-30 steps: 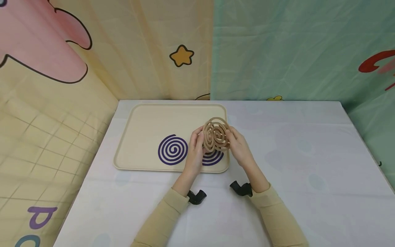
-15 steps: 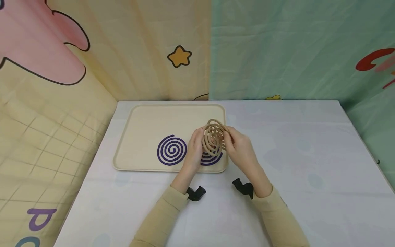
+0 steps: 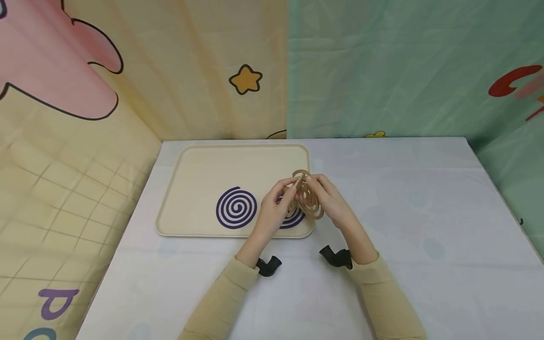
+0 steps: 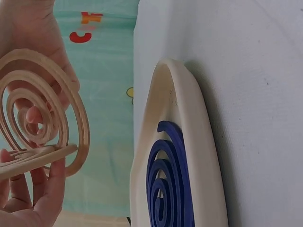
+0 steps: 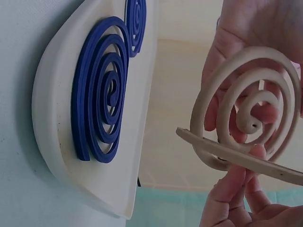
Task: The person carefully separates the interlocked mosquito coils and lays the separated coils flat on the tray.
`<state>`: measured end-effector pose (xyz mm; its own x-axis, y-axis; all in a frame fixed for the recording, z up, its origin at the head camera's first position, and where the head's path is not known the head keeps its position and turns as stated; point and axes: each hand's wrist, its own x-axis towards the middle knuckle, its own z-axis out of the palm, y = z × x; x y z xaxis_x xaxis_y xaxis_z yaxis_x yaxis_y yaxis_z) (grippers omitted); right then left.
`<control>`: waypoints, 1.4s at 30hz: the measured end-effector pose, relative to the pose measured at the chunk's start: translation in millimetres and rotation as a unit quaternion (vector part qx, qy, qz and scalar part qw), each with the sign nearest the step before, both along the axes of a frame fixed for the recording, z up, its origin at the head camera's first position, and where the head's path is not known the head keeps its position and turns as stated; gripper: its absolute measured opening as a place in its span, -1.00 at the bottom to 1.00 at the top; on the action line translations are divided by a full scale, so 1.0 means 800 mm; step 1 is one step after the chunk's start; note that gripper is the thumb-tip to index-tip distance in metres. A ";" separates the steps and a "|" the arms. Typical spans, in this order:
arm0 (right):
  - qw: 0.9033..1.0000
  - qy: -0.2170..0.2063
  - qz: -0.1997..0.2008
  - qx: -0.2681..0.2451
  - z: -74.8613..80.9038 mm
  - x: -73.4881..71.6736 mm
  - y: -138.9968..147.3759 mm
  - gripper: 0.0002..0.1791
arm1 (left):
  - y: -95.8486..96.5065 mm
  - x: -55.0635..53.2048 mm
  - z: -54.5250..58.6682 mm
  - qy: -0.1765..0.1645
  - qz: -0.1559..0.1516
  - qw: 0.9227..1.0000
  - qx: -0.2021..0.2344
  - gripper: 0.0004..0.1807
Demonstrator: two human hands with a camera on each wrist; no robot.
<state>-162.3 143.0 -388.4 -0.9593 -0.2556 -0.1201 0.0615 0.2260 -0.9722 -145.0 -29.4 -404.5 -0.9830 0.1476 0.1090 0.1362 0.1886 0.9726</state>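
Two tan mosquito coils are held up over the tray's right end, set at an angle to each other and meeting along one edge. My left hand grips one coil, its fingers behind the rings in the right wrist view. My right hand grips the other coil, with its palm behind it in the left wrist view. Whether the coils are interlinked or only touching, I cannot tell. Beneath them a dark blue coil lies on the tray, partly covered by my left hand and the tan coils.
The cream tray has a low raised rim and sits on the table's left half. A second dark blue coil lies flat on it, left of my hands. White cloth covers the table. Printed curtains hang behind.
The tan coils have turned from facing up, one over the other, to standing apart at an angle. My fingertips have come close together at their upper edge.
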 end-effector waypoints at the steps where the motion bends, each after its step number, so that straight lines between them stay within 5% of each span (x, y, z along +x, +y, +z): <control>1: 1.000 0.003 0.001 0.010 0.000 0.000 0.000 -0.46 | -0.001 -0.001 -0.001 -0.008 0.008 1.000 -0.001 -0.62; 7: 0.999 0.002 0.029 0.032 0.001 -0.001 0.008 -0.43 | -0.011 -0.007 -0.003 -0.058 0.027 0.998 -0.003 -0.54; 17: 0.998 0.000 0.044 0.043 0.008 0.001 0.026 -0.65 | -0.026 -0.013 -0.003 -0.034 0.047 0.996 -0.062 -0.67; 22: 0.998 -0.024 0.049 0.013 0.018 0.005 0.040 -0.68 | -0.033 -0.008 0.010 -0.062 0.042 0.996 -0.041 -0.68; 27: 0.996 -0.020 0.085 0.003 0.023 0.008 0.043 -0.75 | -0.036 0.000 0.021 -0.033 0.043 0.997 -0.046 -0.61; 34: 0.996 0.049 0.012 0.079 0.011 0.003 0.022 -0.62 | -0.033 0.001 0.013 -0.014 0.090 0.995 -0.046 -0.52; 42: 0.996 0.033 -0.037 0.080 0.009 0.000 0.021 -0.58 | -0.035 0.002 0.010 -0.010 0.138 0.990 -0.033 -0.54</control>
